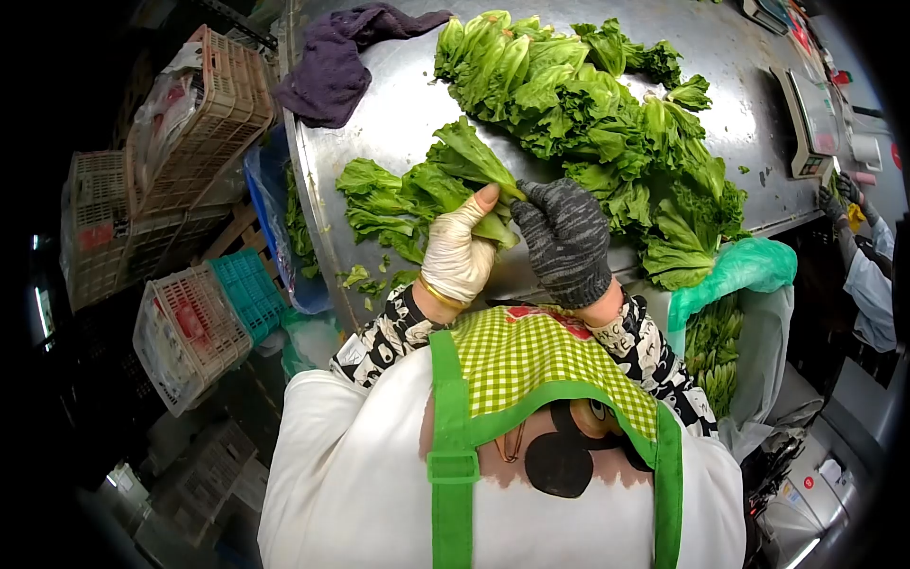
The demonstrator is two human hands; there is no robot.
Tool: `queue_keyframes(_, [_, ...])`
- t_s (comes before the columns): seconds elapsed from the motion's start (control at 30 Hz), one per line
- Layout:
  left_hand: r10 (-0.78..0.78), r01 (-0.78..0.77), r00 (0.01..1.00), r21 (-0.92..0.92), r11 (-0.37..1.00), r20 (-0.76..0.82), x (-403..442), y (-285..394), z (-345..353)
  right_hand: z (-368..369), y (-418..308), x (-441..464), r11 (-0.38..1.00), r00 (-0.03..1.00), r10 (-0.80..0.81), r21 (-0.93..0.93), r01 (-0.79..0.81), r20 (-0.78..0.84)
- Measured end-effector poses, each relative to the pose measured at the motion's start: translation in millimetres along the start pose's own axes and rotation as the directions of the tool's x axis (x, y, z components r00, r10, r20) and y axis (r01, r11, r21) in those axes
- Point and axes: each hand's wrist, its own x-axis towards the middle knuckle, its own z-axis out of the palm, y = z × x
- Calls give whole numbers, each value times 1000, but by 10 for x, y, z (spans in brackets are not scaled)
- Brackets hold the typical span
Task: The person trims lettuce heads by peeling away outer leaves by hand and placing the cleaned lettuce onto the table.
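My left hand (459, 251), in a whitish glove with the thumb tip bare, is closed around a small head of green leaf lettuce (471, 156). The leaves point away from me and the stem end faces my right hand (571, 245). That hand wears a dark grey knit glove, and its thumb and fingers pinch the stem end. Just left of my hands, more loose lettuce leaves (374, 194) and torn scraps lie on the metal table (403, 95). A large pile of lettuce (588, 104) stretches from the far side down to the right of my hands.
A dark purple cloth (332, 71) lies at the table's left corner. Plastic crates (204, 123) stand on the left. A green plastic liner (749, 270) edges a lettuce-filled container at right. Beyond are a scale (806, 123) and another person's gloved hands (839, 199).
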Motion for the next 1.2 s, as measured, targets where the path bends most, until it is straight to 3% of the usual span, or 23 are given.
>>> queue_keyframes(0.1, [-66,68,997,-53,996,39,8,15,-2,77,-8,-75,905,947,320,310,-292,-41])
queue_keyframes(0.3, [-79,78,995,12,997,65,-27,6,-5,49,53,-31,984,985,172,55,-171,-21])
queue_keyframes(0.4, [-173,177,983,-61,982,65,31,43,-89,67,31,-30,928,955,294,226,-297,49])
queue_keyframes(0.5, [-188,196,979,-105,975,82,21,61,-55,43,-22,-6,739,845,500,417,-529,187])
queue_keyframes(0.57, [-149,156,986,-111,981,70,14,33,-31,126,91,-77,832,925,370,411,-373,92])
queue_keyframes(0.6, [-122,127,991,-109,986,54,25,1,-39,163,184,-106,786,915,389,478,-391,108])
queue_keyframes(0.67, [-68,70,997,-127,989,20,17,4,-25,238,369,-165,679,893,428,603,-419,139])
queue_keyframes(0.7, [-44,44,999,-146,988,2,-3,33,4,255,495,-186,323,771,562,779,-538,299])
queue_keyframes(0.73, [-21,18,1000,-164,986,-17,-15,59,13,246,607,-211,-90,628,604,825,-558,491])
queue_keyframes(0.77, [2,-2,1000,-161,987,-3,1,81,-15,215,594,-200,239,705,555,728,-643,441])
queue_keyframes(0.8, [-2,1,1000,-161,987,-2,15,98,-21,182,570,-181,546,775,499,554,-628,387])
queue_keyframes(0.87, [-7,7,1000,-162,987,-3,13,137,19,183,361,-210,455,672,559,498,-738,486])
queue_keyframes(0.9, [-1,3,1000,-125,992,17,12,138,30,233,365,-280,600,716,545,394,-696,436])
queue_keyframes(1.0, [0,1,1000,-67,998,16,56,106,-59,143,146,-198,599,760,504,469,-650,410])
queue_keyframes(1.13, [34,-34,999,10,999,-24,59,55,-26,9,53,-91,737,846,370,434,-518,382])
queue_keyframes(1.2, [64,-59,994,64,996,-84,38,29,38,-10,-37,-39,710,825,415,430,-557,384])
